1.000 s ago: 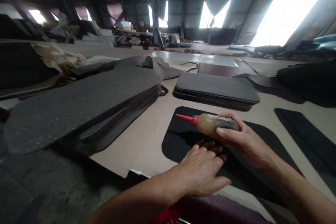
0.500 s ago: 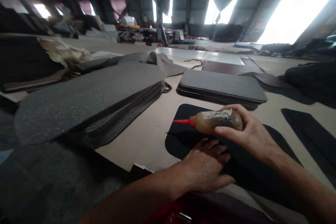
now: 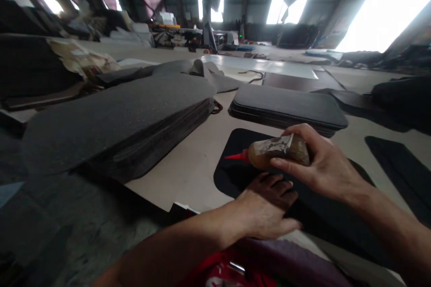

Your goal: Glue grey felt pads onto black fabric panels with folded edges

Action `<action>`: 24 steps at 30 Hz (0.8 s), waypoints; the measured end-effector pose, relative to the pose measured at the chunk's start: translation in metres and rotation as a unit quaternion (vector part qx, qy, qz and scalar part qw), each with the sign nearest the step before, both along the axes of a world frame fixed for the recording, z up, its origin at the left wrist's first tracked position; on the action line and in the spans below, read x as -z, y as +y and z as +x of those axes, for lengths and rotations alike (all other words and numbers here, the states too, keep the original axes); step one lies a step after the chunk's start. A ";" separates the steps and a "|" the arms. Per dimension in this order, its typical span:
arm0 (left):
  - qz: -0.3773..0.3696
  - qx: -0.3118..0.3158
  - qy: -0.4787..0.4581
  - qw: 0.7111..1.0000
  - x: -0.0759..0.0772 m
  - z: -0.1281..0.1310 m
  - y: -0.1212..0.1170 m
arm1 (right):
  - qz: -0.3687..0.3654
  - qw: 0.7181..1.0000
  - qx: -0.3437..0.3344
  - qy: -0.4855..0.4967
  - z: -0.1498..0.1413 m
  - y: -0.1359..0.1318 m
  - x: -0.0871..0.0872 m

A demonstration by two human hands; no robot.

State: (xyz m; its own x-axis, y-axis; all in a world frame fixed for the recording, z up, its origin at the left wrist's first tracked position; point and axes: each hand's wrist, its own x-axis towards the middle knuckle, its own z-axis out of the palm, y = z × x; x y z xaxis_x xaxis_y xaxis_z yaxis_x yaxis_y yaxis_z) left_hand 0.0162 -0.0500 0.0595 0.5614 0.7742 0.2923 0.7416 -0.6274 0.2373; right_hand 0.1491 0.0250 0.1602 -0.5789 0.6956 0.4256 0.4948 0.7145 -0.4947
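My right hand [image 3: 313, 161] is wrapped round a glue bottle [image 3: 278, 150], a squeezable amber one with a worn label and a red pointed nozzle. The bottle lies nearly level, its nozzle pointing left over a black mat with rounded corners [image 3: 232, 175]. Whether the tip touches the mat I cannot tell. Spread on the near part of that mat is my left hand [image 3: 269, 208], palm down with nothing in it, just below the bottle. Both forearms hide much of the mat's right and near parts.
A tall stack of long grey mats [image 3: 124, 116] overhangs the table edge at left. Behind the black mat stands a smaller stack of dark rounded pieces [image 3: 289, 104]. Another black piece [image 3: 400, 170] lies at right. The pale tabletop [image 3: 188, 166] ends at the near left.
The glue bottle has tilted in my right hand, its nozzle shifting slightly and its label turning more into view. My left hand stays on the mat. The whole view has shifted a little.
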 end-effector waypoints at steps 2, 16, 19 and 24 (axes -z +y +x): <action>0.000 0.001 -0.001 1.000 0.001 0.000 0.000 | -0.004 1.000 -0.010 -0.003 -0.003 -0.001 0.000; -0.026 0.008 -0.049 0.998 0.010 0.001 0.002 | -0.022 0.994 -0.076 -0.072 -0.017 -0.003 0.010; -0.030 0.010 -0.056 0.998 0.010 0.001 0.002 | -0.006 0.993 -0.083 -0.083 -0.017 -0.002 0.009; -0.005 0.001 -0.028 1.000 0.007 0.001 0.001 | -0.002 0.990 -0.086 -0.108 -0.018 -0.001 0.003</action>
State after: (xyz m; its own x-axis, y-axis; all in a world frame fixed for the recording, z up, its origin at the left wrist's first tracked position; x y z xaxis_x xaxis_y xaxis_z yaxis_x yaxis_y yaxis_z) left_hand 0.0167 -0.0486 0.0521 0.5465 0.7761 0.3146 0.7259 -0.6263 0.2843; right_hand 0.1309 0.0237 0.1570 -0.7663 0.5801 0.2761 0.4608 0.7958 -0.3930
